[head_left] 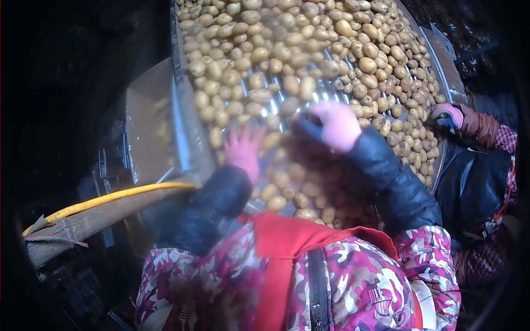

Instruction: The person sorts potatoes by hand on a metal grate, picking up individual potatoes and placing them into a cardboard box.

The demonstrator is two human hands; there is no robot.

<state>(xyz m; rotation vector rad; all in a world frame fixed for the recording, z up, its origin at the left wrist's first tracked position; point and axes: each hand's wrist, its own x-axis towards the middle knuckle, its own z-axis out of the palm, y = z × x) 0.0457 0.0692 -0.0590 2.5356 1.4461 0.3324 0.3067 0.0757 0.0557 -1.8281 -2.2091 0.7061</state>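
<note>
Many pale yellow potatoes lie on a wide rack of shiny parallel bars in front of me. My left hand, in a pink glove, is over the near left part of the rack, its fingers spread and nothing seen in them. To its right, my right hand bends over the bars, in a pink glove with a dark palm side. Its fingers are dark and smeared by motion, so whether they hold a potato is hidden. More potatoes lie below both hands, close to my chest.
A metal side wall bounds the rack at left, with a brown panel outside it. A yellow hose runs along a beam at lower left. At the right edge, another person's gloved hand reaches to the potatoes.
</note>
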